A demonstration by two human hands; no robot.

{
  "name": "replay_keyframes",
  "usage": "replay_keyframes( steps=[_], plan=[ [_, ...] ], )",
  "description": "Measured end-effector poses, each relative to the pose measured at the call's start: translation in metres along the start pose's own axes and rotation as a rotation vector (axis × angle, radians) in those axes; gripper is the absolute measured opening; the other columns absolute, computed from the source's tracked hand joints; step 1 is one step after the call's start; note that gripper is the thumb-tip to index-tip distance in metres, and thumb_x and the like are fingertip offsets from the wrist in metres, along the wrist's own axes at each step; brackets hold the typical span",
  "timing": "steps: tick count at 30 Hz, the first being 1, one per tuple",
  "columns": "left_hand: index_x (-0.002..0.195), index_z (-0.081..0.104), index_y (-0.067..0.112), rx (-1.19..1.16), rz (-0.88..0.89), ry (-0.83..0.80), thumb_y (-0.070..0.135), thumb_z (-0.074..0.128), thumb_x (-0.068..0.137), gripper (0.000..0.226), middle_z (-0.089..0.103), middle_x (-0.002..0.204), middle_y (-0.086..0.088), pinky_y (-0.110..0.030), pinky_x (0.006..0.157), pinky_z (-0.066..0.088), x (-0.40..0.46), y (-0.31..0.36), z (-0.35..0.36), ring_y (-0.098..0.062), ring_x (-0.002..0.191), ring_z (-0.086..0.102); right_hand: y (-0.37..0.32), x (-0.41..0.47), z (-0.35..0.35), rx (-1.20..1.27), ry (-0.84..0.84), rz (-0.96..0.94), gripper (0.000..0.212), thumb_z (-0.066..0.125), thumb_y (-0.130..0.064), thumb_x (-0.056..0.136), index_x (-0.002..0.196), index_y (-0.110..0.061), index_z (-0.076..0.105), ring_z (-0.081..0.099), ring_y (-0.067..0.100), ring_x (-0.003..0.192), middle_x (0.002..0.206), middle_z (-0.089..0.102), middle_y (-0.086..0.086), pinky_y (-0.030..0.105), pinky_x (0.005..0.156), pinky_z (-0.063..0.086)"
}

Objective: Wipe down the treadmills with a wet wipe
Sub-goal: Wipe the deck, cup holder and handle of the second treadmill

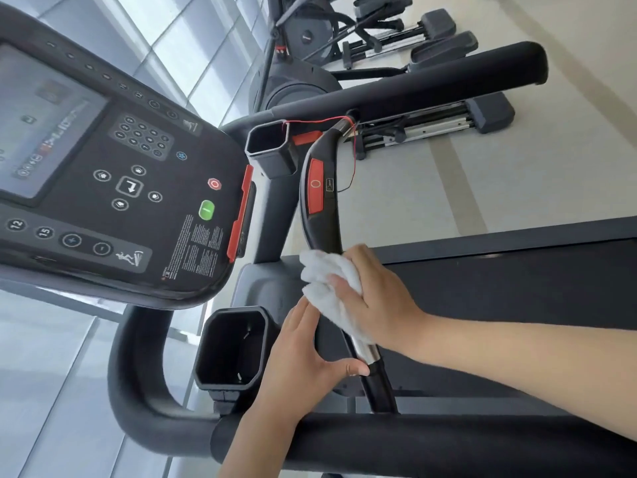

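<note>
Gripping the white wipe [331, 288] against the handlebar [322, 215], the right hand [375, 301] wraps it; left hand [303, 353] rests flat alongside.

Open gap betw. front crossbar [322, 215] & console [113, 188], narrowed by upper cupholder [272, 148] & lower cupholder [232, 350]; red cord [320, 119] crosses above, side handrail [431, 443] blocks near edge.

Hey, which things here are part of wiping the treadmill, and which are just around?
In the job: wipe, right hand, left hand, centre bar, console.
Just around: cup holders, red cord, elliptical.
</note>
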State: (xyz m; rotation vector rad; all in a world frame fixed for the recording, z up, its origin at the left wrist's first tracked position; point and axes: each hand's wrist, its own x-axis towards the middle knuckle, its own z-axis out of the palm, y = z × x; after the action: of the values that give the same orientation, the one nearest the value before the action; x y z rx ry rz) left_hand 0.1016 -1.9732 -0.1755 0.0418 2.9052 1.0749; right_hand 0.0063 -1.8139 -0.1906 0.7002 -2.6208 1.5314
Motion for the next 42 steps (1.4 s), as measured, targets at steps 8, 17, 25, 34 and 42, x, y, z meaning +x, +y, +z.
replay_keyframes(
  steps=[8,17,25,34,42],
  plan=[
    [0.158,0.030,0.048,-0.046,-0.036,-0.023,0.076,0.089,0.056,0.121,0.036,0.148,0.045,-0.037,0.118,0.043,0.000,0.004,-0.003,0.004,0.143,0.037,-0.012,0.026,0.001,-0.145,0.064,-0.131,0.030,0.042,-0.045,0.100,0.103,-0.016,0.048,0.049,0.017,0.067,0.098,0.042,-0.006,0.035,0.053,0.039],
    [0.143,0.046,0.054,-0.088,-0.023,0.027,0.061,0.093,0.068,0.089,0.051,0.141,0.037,-0.036,0.107,0.050,-0.003,0.000,-0.004,0.000,0.135,0.048,-0.020,0.023,0.003,-0.338,0.090,-0.143,0.024,0.054,-0.036,0.101,0.103,-0.013,0.050,0.046,0.024,0.061,0.093,0.046,0.000,0.033,0.050,0.039],
    [0.095,0.085,0.041,0.027,0.103,-0.035,0.036,0.086,0.087,0.009,0.061,0.100,0.031,-0.011,0.080,0.040,-0.022,-0.011,0.001,0.008,0.099,0.055,-0.026,-0.062,-0.027,-0.341,-0.385,0.041,0.017,0.048,-0.053,0.104,0.099,-0.039,0.039,0.054,0.012,0.077,0.094,0.048,-0.013,0.035,0.066,0.044],
    [0.085,0.080,0.029,0.137,0.231,-0.115,0.030,0.071,0.096,0.014,0.062,0.092,0.016,-0.033,0.075,0.053,-0.042,-0.014,0.002,-0.009,0.094,0.055,-0.048,-0.100,-0.021,-0.436,-0.354,0.172,0.023,0.045,-0.050,0.102,0.086,-0.034,0.041,0.056,0.010,0.074,0.088,0.052,-0.010,0.033,0.066,0.045],
    [0.112,0.077,0.028,0.052,0.433,-0.228,0.038,0.055,0.106,0.025,0.065,0.121,0.019,-0.035,0.079,0.057,-0.062,-0.028,-0.018,-0.008,0.104,0.061,-0.096,-0.123,0.001,-0.641,-0.095,0.314,0.040,0.034,-0.066,0.094,0.082,-0.033,0.053,0.059,0.016,0.067,0.076,0.059,-0.004,0.039,0.062,0.052]
  ],
)
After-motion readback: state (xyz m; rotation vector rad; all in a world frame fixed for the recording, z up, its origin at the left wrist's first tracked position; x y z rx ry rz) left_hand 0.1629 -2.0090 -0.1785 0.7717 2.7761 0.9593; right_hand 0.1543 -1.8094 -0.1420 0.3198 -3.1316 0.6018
